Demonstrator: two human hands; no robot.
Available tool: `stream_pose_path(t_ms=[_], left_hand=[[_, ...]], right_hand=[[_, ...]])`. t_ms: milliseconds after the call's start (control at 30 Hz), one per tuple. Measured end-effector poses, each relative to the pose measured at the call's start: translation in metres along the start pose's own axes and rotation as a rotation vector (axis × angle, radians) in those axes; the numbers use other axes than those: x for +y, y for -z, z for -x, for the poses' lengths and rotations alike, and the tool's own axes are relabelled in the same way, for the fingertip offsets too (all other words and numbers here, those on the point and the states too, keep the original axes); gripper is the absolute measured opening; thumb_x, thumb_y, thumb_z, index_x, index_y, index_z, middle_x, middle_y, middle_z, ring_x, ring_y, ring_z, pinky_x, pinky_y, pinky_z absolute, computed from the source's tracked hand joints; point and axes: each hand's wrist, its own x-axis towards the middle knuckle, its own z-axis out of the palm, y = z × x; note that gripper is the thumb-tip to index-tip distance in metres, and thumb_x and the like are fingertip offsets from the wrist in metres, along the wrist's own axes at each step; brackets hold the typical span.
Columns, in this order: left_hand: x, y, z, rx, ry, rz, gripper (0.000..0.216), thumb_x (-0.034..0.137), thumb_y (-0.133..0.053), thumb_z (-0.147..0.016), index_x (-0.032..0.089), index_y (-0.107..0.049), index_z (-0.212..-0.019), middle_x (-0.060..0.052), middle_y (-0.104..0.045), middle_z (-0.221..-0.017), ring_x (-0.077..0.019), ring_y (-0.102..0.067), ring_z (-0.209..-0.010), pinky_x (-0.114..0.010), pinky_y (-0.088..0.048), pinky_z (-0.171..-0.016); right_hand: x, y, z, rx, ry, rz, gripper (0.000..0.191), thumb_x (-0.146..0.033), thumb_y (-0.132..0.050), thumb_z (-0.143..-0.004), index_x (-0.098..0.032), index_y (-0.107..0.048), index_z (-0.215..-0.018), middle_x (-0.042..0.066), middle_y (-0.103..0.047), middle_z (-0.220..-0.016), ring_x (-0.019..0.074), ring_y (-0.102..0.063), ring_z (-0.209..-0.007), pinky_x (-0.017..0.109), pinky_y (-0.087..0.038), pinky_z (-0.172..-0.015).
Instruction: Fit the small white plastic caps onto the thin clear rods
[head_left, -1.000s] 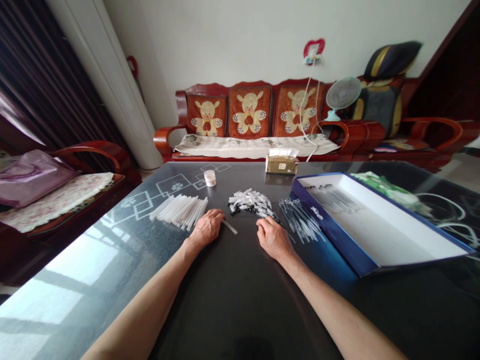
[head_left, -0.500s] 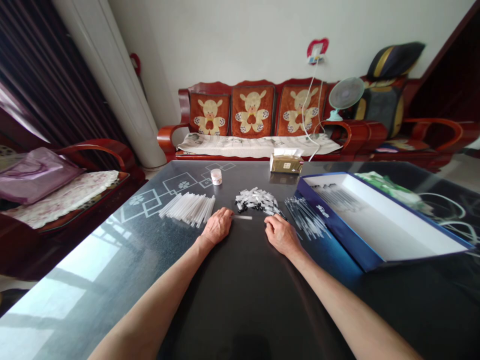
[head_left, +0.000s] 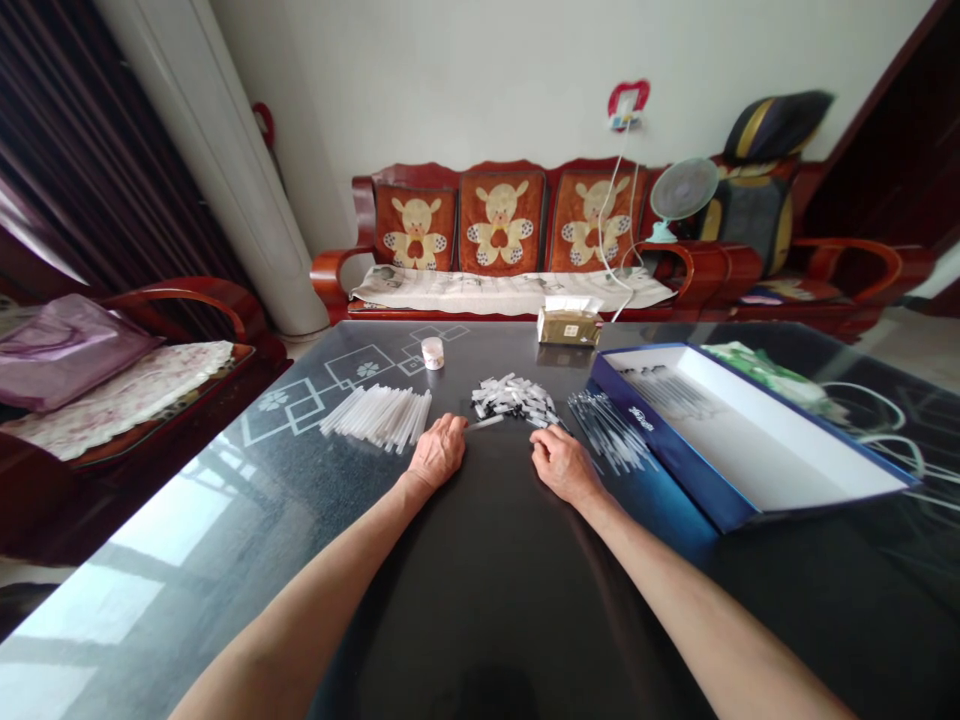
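Observation:
My left hand (head_left: 440,449) is closed around a translucent white pen barrel (head_left: 486,423), whose free end sticks out to the right, slightly raised. Just left of that hand, a row of similar barrels (head_left: 375,415) lies on the dark table (head_left: 450,600). My right hand (head_left: 562,462) is closed, fingertips curled together; what they pinch, if anything, is too small to make out. Between and beyond the hands sits a pile of white and black pen caps (head_left: 514,395). Thin pen refills (head_left: 611,430) lie fanned out right of my right hand.
A blue open box (head_left: 720,510) with a white inside stands at the right, several pens (head_left: 664,392) at its far end. Farther back are a small round tub (head_left: 433,353) and a tissue box (head_left: 568,327). A green-white plastic bag (head_left: 776,380) and white cables (head_left: 892,440) lie beyond the box.
The barrel in my left hand has tipped, its free end now higher and farther from me. My right hand has barely moved. The view has shifted slightly.

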Motion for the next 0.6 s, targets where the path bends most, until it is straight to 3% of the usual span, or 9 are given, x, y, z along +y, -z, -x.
stream_pose_path(t_ms=[200,600], left_hand=[[0.0016,0.0015,0.0002,-0.039,0.001,-0.018,0.039,0.014,-0.041,-0.09,0.022,-0.053,-0.126,-0.006,-0.058,-0.101,-0.0187,-0.057,-0.095,-0.027,-0.051,-0.082],[0.0007,-0.0003,0.0016,0.016,0.008,-0.023,0.033,0.012,-0.043,-0.088,0.019,-0.058,-0.117,-0.007,-0.06,-0.101,-0.0191,-0.058,-0.094,-0.029,-0.051,-0.084]], right_hand=[[0.001,-0.002,-0.0008,0.008,-0.006,0.003,0.019,-0.013,-0.048,-0.082,-0.02,-0.066,-0.084,0.005,-0.066,-0.088,0.0159,-0.063,-0.074,0.025,-0.046,-0.073],[0.0035,-0.0034,-0.002,0.021,0.011,-0.034,0.02,-0.012,-0.048,-0.081,-0.02,-0.066,-0.083,0.005,-0.066,-0.087,0.0156,-0.062,-0.073,0.025,-0.045,-0.071]])
